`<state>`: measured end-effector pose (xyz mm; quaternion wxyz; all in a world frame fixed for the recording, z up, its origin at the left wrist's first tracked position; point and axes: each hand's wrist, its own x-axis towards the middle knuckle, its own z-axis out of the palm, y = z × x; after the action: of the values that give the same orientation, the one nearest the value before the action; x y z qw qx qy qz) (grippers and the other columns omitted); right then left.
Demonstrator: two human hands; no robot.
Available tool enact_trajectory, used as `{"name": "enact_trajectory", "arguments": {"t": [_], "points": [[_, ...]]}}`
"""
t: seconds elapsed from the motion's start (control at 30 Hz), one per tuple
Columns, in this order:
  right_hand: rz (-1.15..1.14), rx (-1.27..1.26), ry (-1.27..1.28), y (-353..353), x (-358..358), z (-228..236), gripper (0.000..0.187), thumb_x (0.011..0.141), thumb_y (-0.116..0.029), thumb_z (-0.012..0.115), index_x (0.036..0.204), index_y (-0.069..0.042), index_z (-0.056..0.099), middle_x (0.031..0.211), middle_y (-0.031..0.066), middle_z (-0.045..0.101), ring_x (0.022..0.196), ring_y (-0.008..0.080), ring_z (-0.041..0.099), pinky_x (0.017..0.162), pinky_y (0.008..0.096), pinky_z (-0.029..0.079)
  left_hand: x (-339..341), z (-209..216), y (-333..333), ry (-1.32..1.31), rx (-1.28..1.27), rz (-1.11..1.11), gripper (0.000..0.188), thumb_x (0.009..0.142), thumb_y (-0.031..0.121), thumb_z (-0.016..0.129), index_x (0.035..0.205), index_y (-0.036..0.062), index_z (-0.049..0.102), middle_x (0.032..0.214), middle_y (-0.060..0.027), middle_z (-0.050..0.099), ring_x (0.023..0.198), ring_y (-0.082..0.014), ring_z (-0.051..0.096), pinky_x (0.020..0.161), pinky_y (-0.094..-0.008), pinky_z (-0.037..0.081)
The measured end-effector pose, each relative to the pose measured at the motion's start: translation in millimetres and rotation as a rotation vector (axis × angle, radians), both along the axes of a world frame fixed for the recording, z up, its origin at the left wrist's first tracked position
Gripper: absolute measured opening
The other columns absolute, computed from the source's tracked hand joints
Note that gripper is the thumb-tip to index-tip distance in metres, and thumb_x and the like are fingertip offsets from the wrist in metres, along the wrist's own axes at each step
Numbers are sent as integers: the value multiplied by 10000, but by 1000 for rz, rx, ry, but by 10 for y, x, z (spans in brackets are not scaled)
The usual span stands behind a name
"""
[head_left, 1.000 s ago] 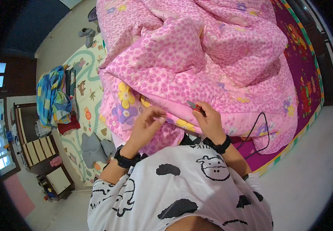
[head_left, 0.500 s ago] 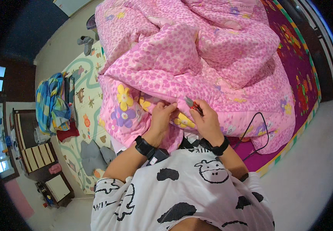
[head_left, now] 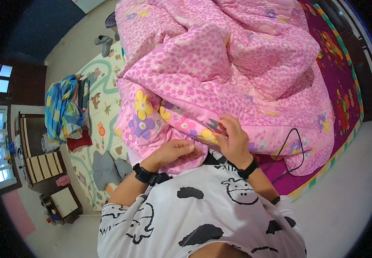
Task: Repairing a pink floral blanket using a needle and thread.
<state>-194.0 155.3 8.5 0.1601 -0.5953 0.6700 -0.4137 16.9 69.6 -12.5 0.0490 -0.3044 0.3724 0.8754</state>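
A large pink quilt with a flower print lies bunched over the bed in front of me. My left hand is low on the quilt's near edge, fingers closed, pinching its fabric. My right hand rests on the same edge a little to the right. It grips small red-handled snips, whose metal tip points up and left against the flowered border. Both wrists carry black bands. My white shirt with black cow patches fills the lower middle of the view.
A black cable loops over the quilt's right corner and the purple bed sheet. On the floor to the left are a patterned play mat, a pile of blue clothes, grey slippers and a low wooden drawer unit.
My left hand rose to the quilt's border beside the snips, then dropped back toward me with fabric pinched in it. My right hand stayed in place with the snips.
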Motion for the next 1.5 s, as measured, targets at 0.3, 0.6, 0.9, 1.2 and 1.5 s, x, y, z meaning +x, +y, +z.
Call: {"name": "enact_trajectory", "arguments": {"t": [0.3, 0.6, 0.9, 1.2, 1.5], "points": [[-7, 90, 46, -101, -112, -182, 348, 639, -49, 635, 972, -49, 533, 939, 122, 561, 781, 318, 580, 632, 375, 473, -202, -89, 61, 35, 87, 362, 310, 911, 221, 502, 1134, 5, 516, 1074, -87, 588, 976, -170, 569, 878, -286, 440], [-155, -257, 291, -258, -540, 242, 341, 604, -67, 644, 933, -62, 553, 872, 121, 581, 746, 307, 583, 613, 363, 464, -294, 372, -373, 152, -560, 338, 397, 886, 260, 531, 1204, 38, 443, 1037, -60, 587, 938, -142, 560, 800, -269, 438], [-86, -189, 102, -51, -209, -101, 334, 593, -12, 627, 920, -59, 574, 875, 125, 586, 791, 309, 587, 658, 369, 477, -282, 826, -698, 57, -450, -1, 372, 912, 264, 501, 1201, 42, 433, 844, -67, 580, 748, -142, 563, 661, -243, 441], [-40, -225, 165, 12, -144, -175, 343, 561, 10, 624, 897, -46, 585, 834, 131, 585, 705, 294, 586, 595, 357, 477, -26, 1121, -1259, 135, -763, 1052, 333, 931, 307, 434, 1103, 23, 465, 1037, -65, 521, 933, -175, 538, 785, -279, 449], [155, -295, 426, 21, -169, -273, 369, 571, -33, 610, 939, -48, 599, 888, 105, 588, 674, 268, 571, 583, 349, 447, -579, 223, -395, -32, 29, 333, 364, 915, 403, 449, 1034, 74, 547, 965, -77, 604, 871, -165, 590, 692, -317, 486]]}}
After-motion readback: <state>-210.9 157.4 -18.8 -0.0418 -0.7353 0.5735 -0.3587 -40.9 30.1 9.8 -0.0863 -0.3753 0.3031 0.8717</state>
